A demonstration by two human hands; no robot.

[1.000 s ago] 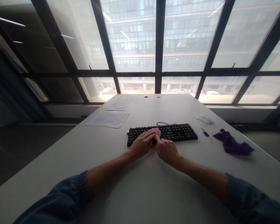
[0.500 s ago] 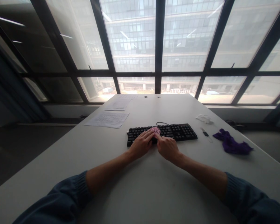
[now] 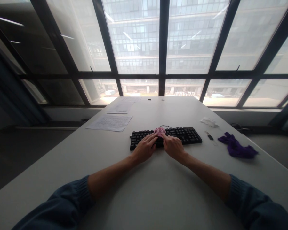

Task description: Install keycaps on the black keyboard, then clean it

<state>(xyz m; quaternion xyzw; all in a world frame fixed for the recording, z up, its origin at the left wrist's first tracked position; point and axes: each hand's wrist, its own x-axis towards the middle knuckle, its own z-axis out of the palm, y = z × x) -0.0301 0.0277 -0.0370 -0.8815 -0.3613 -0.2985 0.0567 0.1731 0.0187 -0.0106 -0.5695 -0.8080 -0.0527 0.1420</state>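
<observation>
A black keyboard point(image 3: 182, 134) lies across the middle of the white table point(image 3: 144, 191). A round pink disc with dark concentric rings point(image 3: 159, 131) rests on its keys. My left hand point(image 3: 145, 148) lies flat on the keys, fingers stretched out, with the fingertips against the disc's near left edge. My right hand point(image 3: 173, 147) is on the keys just right of it. Its fingers are curled, and the index finger and thumb are pressed to the disc's near right edge. Both forearms, in dark blue sleeves, rest on the table.
Two printed sheets point(image 3: 109, 122) lie at the far left of the table. A crumpled purple cloth point(image 3: 236, 147), a small dark clip-like item point(image 3: 210, 136) and a white crumpled wipe point(image 3: 208, 121) lie to the right. Large windows stand beyond the table's far edge.
Both hands have slid a little forward over the keys. The pink disc has moved with them toward the keyboard's far edge.
</observation>
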